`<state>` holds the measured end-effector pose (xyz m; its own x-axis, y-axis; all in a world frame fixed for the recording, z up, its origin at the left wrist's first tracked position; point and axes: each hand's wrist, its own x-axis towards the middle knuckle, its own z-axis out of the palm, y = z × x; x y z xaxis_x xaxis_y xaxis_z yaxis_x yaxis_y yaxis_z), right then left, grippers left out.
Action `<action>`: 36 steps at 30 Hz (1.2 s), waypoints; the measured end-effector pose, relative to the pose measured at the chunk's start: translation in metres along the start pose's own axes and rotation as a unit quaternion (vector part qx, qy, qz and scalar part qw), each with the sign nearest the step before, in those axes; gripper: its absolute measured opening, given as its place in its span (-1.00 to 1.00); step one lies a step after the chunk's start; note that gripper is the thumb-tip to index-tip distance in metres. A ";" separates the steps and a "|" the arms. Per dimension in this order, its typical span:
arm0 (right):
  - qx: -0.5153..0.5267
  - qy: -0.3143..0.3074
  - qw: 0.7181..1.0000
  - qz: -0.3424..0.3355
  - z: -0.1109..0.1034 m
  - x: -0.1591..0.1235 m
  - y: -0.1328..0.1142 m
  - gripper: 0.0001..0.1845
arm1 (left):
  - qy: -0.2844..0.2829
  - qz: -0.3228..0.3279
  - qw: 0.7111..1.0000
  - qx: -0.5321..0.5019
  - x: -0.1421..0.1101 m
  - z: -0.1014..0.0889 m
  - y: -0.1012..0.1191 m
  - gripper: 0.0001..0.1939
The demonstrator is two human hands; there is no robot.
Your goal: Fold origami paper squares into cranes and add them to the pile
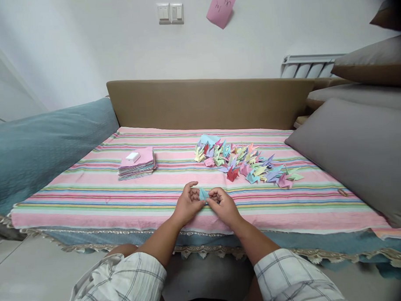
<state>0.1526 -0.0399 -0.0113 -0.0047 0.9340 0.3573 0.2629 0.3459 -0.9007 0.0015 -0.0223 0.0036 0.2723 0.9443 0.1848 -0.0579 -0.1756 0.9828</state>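
Observation:
A small folded piece of light blue paper [203, 194] is held between my two hands, above the front part of the striped cloth. My left hand [188, 204] pinches its left side between thumb and fingers, with the index finger raised. On the other side, the thumb and fingertips of my right hand [224, 206] close on the right edge of the paper. Just beyond my hands lies a spread of folded paper cranes [232, 174] in many colours. My fingers partly cover the blue paper's lower edge.
At the left, a stack of square paper sheets [137, 169] carries a small white block [132, 157]. Grey cushions [358, 149] are piled at the right, near a small brown object [342, 192]. The striped cloth [90, 194] covers the seat before a brown backrest [202, 104].

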 end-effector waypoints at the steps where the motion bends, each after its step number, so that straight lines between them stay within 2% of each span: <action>1: 0.031 0.004 0.999 0.000 0.000 0.000 0.000 -0.84 | -0.002 -0.020 0.999 -0.042 -0.001 0.001 0.003 -0.28; 5: 0.106 0.006 0.994 -0.009 0.000 0.001 -0.005 -0.80 | -0.013 -0.094 0.987 -0.129 -0.003 0.003 0.012 -0.24; 9: 0.136 0.015 0.991 0.005 0.000 -0.001 -0.011 -0.79 | 0.009 -0.127 0.979 -0.162 -0.003 0.004 0.012 -0.30; 13: 0.121 0.022 0.992 -0.007 0.000 -0.004 -0.014 -0.81 | 0.024 -0.113 0.978 -0.174 -0.002 0.005 0.009 -0.34; 21: -0.031 0.050 0.992 -0.114 -0.006 -0.006 -0.019 -0.89 | 0.035 -0.083 0.980 -0.178 -0.001 0.004 0.008 -0.48; 25: -0.070 0.056 0.986 -0.139 -0.006 -0.006 -0.019 -0.89 | 0.039 -0.074 0.981 -0.177 -0.002 0.006 0.007 -0.53; 31: -0.074 0.044 0.986 -0.145 -0.005 -0.007 -0.019 -0.91 | 0.046 -0.056 0.986 -0.153 -0.002 0.007 0.004 -0.60; 36: -0.027 0.044 0.995 -0.087 -0.001 -0.008 -0.019 -0.84 | 0.050 -0.042 0.990 -0.126 -0.003 0.007 0.002 -0.65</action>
<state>0.1486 -0.0538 0.0028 0.0287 0.8479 0.5294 0.3174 0.4945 -0.8091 0.0078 -0.0271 0.0052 0.1897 0.9779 0.0883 -0.2811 -0.0321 0.9591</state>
